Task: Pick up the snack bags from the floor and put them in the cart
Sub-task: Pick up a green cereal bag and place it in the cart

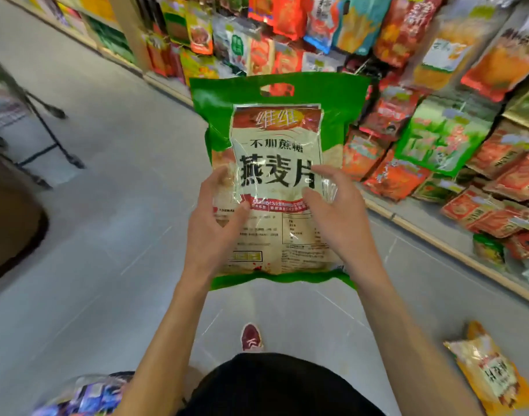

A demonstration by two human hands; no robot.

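Observation:
A large green bag of oat flakes [275,136] with a cream label and a handle slot is held up in front of me, above the floor. My left hand [215,223] grips its lower left edge, thumb on the front. My right hand [332,211] holds its lower right edge, thumb on the label. A yellow snack bag [491,370] lies on the floor at the lower right. A purple and blue bag [86,394] lies on the floor at the lower left, blurred. The cart's black frame [44,130] stands at the left edge, its basket mostly out of view.
Shelves packed with red, orange and green snack bags [437,130] run along the right and back. A wooden shelf edge [437,238] borders the grey tiled floor [122,205]. My red shoe [251,337] is below the bag.

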